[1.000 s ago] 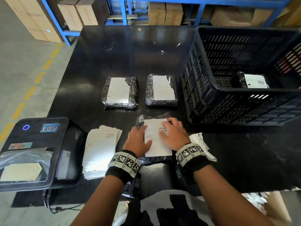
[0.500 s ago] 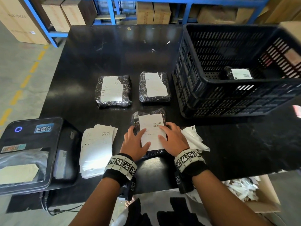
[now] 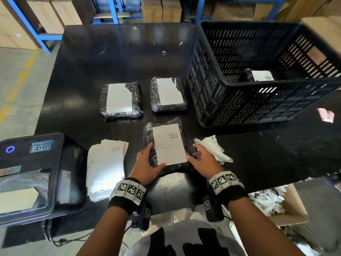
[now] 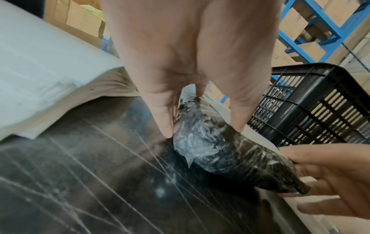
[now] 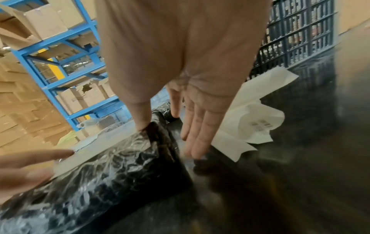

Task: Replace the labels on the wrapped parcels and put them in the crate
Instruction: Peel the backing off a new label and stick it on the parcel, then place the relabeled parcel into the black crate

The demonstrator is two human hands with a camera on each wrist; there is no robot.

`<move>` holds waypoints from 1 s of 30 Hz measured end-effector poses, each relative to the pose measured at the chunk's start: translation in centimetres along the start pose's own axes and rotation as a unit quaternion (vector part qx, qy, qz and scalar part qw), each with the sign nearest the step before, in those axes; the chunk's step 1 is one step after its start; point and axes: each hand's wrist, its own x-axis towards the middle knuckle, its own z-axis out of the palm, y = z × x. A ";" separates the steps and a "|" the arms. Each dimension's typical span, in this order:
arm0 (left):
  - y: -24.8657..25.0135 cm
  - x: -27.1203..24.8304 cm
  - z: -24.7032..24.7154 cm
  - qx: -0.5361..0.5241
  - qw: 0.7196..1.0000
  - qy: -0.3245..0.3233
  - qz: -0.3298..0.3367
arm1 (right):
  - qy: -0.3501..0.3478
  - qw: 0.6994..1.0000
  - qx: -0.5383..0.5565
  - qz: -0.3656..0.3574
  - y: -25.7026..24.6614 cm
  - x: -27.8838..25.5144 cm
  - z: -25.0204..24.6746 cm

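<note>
A black parcel in clear wrap lies near the table's front edge, with a white barcode label flat on top. My left hand pinches its left edge, thumb on the label's corner and fingers against the side. My right hand is at the right edge, thumb on top and straight fingers reaching down to the table beside it. Two more parcels with torn labels lie behind. The black crate at the right holds one labelled parcel.
A stack of fresh labels lies left of my hands, beside a label printer. Crumpled white paper sits just right of my right hand. A cardboard box of paper scraps stands below the table edge.
Both hands have slid off the top of the label outward to the parcel's left and right edges. The label now lies uncovered.
</note>
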 end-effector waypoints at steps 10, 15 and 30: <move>-0.6 -0.1 -0.9 -0.067 0.997 0.017 -0.039 | -0.034 0.995 0.072 0.060 -2.6 1.6 0.8; 0.0 0.3 -1.0 -0.125 0.990 0.043 -0.038 | -0.070 0.951 0.245 0.177 -2.8 3.4 1.0; 0.2 -1.2 -3.4 -0.138 0.990 0.039 -0.015 | -0.045 0.934 0.353 0.036 -1.7 2.3 0.5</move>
